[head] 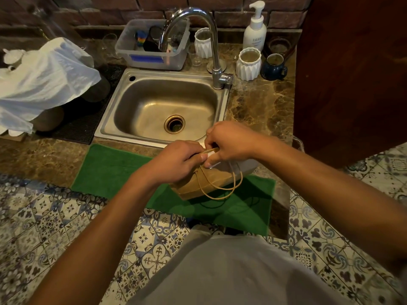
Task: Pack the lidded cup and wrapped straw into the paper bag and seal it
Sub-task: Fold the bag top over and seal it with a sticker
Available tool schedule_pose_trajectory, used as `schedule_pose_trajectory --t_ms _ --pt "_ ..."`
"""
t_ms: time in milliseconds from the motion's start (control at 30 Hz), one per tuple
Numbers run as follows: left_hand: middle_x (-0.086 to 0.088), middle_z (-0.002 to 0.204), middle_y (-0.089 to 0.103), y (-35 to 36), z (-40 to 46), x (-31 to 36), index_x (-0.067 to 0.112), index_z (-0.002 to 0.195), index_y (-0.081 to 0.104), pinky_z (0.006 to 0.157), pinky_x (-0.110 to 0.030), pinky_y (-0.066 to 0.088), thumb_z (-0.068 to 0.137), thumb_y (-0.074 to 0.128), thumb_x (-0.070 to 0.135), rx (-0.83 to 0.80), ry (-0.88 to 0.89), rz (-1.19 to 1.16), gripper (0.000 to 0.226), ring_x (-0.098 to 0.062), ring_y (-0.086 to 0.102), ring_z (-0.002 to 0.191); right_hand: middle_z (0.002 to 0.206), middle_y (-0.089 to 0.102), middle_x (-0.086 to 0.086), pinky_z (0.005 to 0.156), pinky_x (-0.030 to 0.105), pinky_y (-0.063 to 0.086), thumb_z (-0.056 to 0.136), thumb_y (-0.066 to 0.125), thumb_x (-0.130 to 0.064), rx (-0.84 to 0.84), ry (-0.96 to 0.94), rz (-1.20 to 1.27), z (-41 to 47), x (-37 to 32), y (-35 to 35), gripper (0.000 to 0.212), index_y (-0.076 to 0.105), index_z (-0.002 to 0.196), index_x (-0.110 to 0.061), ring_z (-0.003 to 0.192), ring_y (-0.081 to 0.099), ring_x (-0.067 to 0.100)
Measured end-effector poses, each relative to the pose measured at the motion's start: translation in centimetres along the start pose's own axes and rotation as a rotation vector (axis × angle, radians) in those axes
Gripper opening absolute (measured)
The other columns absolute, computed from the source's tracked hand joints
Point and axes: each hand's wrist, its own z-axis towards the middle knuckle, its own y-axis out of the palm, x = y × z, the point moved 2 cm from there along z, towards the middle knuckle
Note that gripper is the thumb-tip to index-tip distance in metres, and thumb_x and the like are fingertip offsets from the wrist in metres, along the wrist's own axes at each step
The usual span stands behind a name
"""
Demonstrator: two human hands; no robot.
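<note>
- Head view, step in hand: the paper bag (198, 183) is held on the green mat (114, 170) at the counter edge, just in front of the sink (163, 106). Its top edge is gripped by both hands, so the sealing step is judged to be under way.
- Head view, left hand (176, 161): the fingers are curled and pressed together, the thumb and forefinger pinched on the bag's top edge.
- Head view, right hand (229, 142): the fingertips are pinched on the same top edge, close against the left hand. A small pale strip is seen between the two hands; whether it is a sticker, tape or a paper fold cannot be told.
- Head view, task contents: the lidded cup and the wrapped straw are not visible; they are judged to be inside the bag already, though this is not confirmed.
- Head view, next move: the mouth is to be folded or pressed flat and fastened. The twine handles (222, 188) hang loose over the near face and should be kept out of the fold.
- Head view, surroundings: a faucet (193, 25), a plastic tub (154, 56), two white ribbed pots (248, 64), a soap dispenser (255, 29), a blue mug (273, 67) and a white plastic bag (44, 82) stand well apart from the work. No obstruction is seen; the open sink basin just behind the bag is the one hazard if the bag is pushed forward.
</note>
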Motion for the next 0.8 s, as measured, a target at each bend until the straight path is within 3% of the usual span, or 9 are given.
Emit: schedule_pose_trajectory --t_ms 133,333,467,567,667,800 --pt "-0.002 0.075 0.059 0.1 -0.3 -0.1 0.011 0.081 0.064 0.063 -0.041 0.040 0.098 0.047 0.035 0.012 -0.016 -0.003 0.034 -0.022 0.052 0.069 0.077 0.058 -0.004 0.058 0.032 0.031 0.076 0.072 -0.069 -0.025 0.021 -0.075 0.0 0.2 0.6 0.046 0.061 0.077 -0.024 0.081 0.057 0.020" --pt "-0.004 0.073 0.061 0.4 -0.6 0.1 0.011 0.079 0.063 0.063 -0.047 0.044 0.099 0.046 0.039 -0.002 -0.025 -0.011 0.037 -0.023 0.054 0.068 0.079 0.059 -0.006 0.069 0.039 0.051 0.068 0.077 -0.071 -0.085 0.034 -0.100 -0.5 0.0 1.0 0.051 0.060 0.082 -0.026 0.081 0.058 0.021" --pt "-0.005 0.075 0.062 0.3 -0.7 0.2 0.011 0.082 0.064 0.065 -0.047 0.044 0.099 0.045 0.040 0.004 -0.001 0.009 0.039 -0.023 0.055 0.070 0.078 0.054 -0.006 0.067 0.038 0.046 0.074 0.077 -0.066 -0.044 0.033 0.064 -0.9 0.4 0.4 0.044 0.058 0.076 -0.025 0.082 0.055 0.020" --pt "-0.004 0.076 0.063 0.4 -0.9 -0.2 0.012 0.082 0.064 0.065 -0.048 0.046 0.100 0.045 0.040 -0.002 -0.006 0.017 0.038 -0.023 0.056 0.070 0.081 0.054 -0.007 0.072 0.038 0.049 0.076 0.075 -0.064 -0.080 0.041 -0.030 -1.1 0.4 1.0 0.042 0.059 0.081 -0.025 0.085 0.055 0.019" --pt "-0.003 0.073 0.060 0.4 -1.2 -0.3 0.012 0.079 0.063 0.062 -0.045 0.044 0.100 0.048 0.037 0.011 -0.025 -0.024 0.036 -0.022 0.055 0.067 0.083 0.058 -0.008 0.073 0.040 0.053 0.071 0.076 -0.068 -0.080 0.075 -0.053 -1.4 0.7 1.3 0.045 0.059 0.084 -0.028 0.083 0.057 0.019" --pt "0.008 0.065 0.050 0.6 -1.5 0.0 0.017 0.074 0.056 0.055 -0.031 0.032 0.100 0.052 0.033 0.023 -0.030 -0.021 0.031 -0.008 0.047 0.060 0.080 0.048 -0.012 0.066 0.033 0.040 0.080 0.069 -0.067 -0.001 0.024 0.048 -1.7 0.3 -0.2 0.040 0.055 0.079 -0.029 0.083 0.050 0.014"
